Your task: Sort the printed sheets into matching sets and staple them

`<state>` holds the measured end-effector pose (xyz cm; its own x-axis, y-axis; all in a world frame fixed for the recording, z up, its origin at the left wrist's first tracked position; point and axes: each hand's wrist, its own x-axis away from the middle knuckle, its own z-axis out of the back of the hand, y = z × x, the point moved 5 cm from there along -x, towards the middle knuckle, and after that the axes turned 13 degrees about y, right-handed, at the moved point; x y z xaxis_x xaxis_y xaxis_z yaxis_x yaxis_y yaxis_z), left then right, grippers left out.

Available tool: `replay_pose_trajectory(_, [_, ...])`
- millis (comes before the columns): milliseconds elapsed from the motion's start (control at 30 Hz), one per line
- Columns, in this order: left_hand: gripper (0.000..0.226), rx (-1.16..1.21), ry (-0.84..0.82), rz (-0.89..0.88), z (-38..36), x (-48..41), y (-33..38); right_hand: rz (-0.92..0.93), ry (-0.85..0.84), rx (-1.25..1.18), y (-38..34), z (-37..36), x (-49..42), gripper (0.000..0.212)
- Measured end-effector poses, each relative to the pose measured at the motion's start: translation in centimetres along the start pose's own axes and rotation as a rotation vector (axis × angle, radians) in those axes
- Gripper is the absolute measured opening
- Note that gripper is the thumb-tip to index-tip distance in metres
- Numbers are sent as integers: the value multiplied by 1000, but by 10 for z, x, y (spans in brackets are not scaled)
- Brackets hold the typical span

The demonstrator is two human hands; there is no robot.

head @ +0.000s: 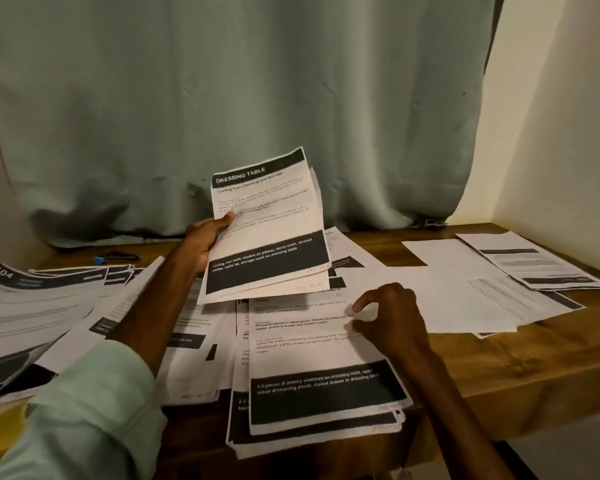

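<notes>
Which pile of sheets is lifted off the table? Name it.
The DRESSING TABLE set, gripped by the left hand; all other piles lie on the table.

Green curtain [222, 98] behind wooden table [520, 368]; cream wall [561, 116].

One left hand [201, 244], one right hand [392, 317], one table [499, 358] — printed sheets [326, 344] beyond counting.
</notes>
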<state>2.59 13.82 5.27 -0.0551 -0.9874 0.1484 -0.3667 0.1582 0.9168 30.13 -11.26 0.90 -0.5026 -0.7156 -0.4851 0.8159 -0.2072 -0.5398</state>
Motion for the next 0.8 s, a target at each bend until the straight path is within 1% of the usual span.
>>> replay_pose_trajectory(67, [18, -29, 9, 29, -21, -2, -3, -28, 18, -54, 2, 0, -3, 16])
replay_pose_trajectory(100, [16, -24, 10, 35, -30, -10, -3, -64, 21, -80, 5, -1, -4, 15])
replay_pose_trajectory(133, [21, -22, 11, 45, -38, -21, -4, -114, 19, -111, 9, -4, -4, 11])
replay_pose_trajectory(167, [34, -30, 44, 50, -46, -34, -5, -169, 7, -131, 15, -10, -3, 17])
replay_pose_trajectory(200, [48, -40, 88, 48, -52, -54, -9, -211, -1, -153, 22, -14, -2, 30])
replay_pose_trajectory(233, [54, -69, 122, 39, -59, -70, -12, -237, 1, -194, 30, -19, -1, 38])
replay_pose_trajectory(333, [45, -219, 312, -38, -85, -75, -20, -262, 32, -282, 46, -32, 0, 38])
replay_pose_trajectory(367, [43, -293, 372, -66, -90, -75, -26, -301, 53, -295, 49, -33, 1, 46])
replay_pose_trajectory(400, [42, -344, 414, -112, -95, -78, -32, -359, 68, -323, 52, -34, 3, 62])
replay_pose_trajectory(467, [43, -425, 440, -162, -96, -92, -48, -393, 175, -429, 54, -34, 5, 105])
replay_pose_trajectory(500, [44, -478, 448, -176, -96, -95, -56, -398, 192, -462, 58, -37, 5, 115])
replay_pose_trajectory(533, [44, -533, 457, -206, -94, -102, -63, -388, 175, -456, 58, -36, 5, 107])
replay_pose_trajectory(600, [43, -635, 492, -279, -89, -112, -72, -426, 71, -392, 61, -40, 4, 72])
replay_pose_trajectory(633, [42, -670, 502, -313, -87, -115, -74, -459, 48, -387, 66, -43, 3, 66])
replay_pose_trajectory(700, [42, -759, 536, -396, -86, -122, -73, -462, 89, -420, 72, -46, 1, 69])
replay_pose_trajectory(733, [43, -845, 560, -453, -89, -116, -70, -432, 125, -407, 70, -43, 0, 67])
replay_pose_trajectory(800, [47, -1107, 597, -576, -101, -102, -66, -372, 180, -331, 65, -37, -2, 56])
